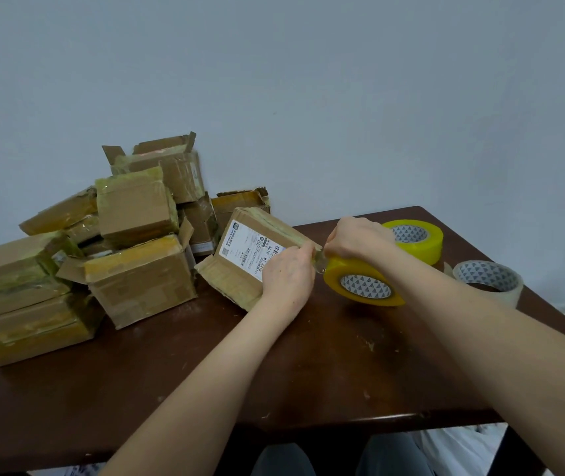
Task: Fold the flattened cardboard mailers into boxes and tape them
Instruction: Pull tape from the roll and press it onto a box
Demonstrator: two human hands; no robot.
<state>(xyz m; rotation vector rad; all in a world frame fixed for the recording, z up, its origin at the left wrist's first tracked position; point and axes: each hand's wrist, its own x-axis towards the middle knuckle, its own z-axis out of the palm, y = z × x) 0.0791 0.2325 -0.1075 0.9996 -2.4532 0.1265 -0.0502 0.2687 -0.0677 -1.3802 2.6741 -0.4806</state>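
Two bare hands work tape at a labelled box, centre of frame.

On the dark brown table (308,372), the left hand (286,273) lies on the cardboard box (240,269), which bears a white shipping label (250,250); its fingers curl together over the box's right edge. Just beside it, the right hand (356,240) has its fingertips clamped on the clear strip coming off the yellow tape roll (363,286), which stands tilted under that wrist. Farther right sit a second yellow roll (415,240) and a pale roll (487,278). At the left of the frame, a pile of taped boxes (102,235) is heaped near the grey wall (343,97).
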